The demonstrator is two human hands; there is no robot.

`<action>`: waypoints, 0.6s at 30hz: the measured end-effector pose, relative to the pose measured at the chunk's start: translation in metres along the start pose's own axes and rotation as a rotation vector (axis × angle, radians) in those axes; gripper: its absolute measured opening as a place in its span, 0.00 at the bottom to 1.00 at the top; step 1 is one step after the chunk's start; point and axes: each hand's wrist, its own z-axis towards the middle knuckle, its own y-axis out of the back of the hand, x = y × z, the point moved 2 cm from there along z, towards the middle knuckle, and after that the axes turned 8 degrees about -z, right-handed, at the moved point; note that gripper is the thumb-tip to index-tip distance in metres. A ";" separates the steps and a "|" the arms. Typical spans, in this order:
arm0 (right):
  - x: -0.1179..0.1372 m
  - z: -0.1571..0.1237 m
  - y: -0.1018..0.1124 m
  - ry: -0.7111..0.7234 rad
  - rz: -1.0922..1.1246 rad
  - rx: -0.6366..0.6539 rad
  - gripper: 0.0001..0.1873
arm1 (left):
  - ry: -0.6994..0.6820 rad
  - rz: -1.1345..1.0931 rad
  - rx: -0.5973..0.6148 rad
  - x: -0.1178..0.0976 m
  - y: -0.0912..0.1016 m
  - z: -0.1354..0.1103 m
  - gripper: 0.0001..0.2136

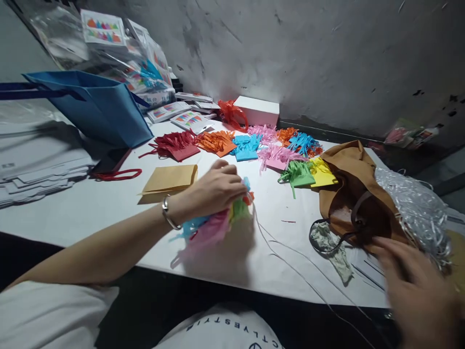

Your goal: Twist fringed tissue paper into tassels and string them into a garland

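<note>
The two hands are well apart. The left hand (218, 186) is closed over the top of a bundle of fringed strips (214, 228), with the fingers curled around its upper end. The right hand (417, 281) is blurred near the open mouth of a brown bag (345, 165), and I cannot tell whether it grips anything.

The bundle is held above the near middle of the tabletop (80, 213), throwing a shadow there. It should be very light, soft and limp, probably thin paper that creases or tears if pulled by the strips. The gathered upper end, where the left hand has it, looks the safer place to take hold; the loose tails would likely tangle.

It shows light blue, pink, yellow and green, with a little orange by the fingertips, the tails spreading down and to the left. A thin pale string (255, 215) runs from beside that hand toward the lower right.

Just beyond lies a folded tan paper (170, 178); farther back, fringed bundles in several colours, the dark red one (176, 145) leftmost, lie near a white box (256, 110)
</note>
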 end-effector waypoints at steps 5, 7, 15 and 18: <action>0.125 0.005 -0.082 0.233 0.366 0.324 0.15 | -0.079 -0.090 0.028 -0.042 -0.014 0.010 0.13; 0.141 0.010 -0.099 0.161 0.514 0.441 0.12 | -0.077 -0.140 0.029 -0.045 -0.018 0.007 0.13; 0.122 -0.006 -0.110 -0.236 1.057 0.775 0.13 | -0.052 -0.452 -0.058 -0.040 -0.020 -0.012 0.11; 0.128 -0.005 -0.111 -0.064 0.801 0.653 0.22 | -0.128 -0.526 -0.136 -0.049 -0.021 -0.012 0.10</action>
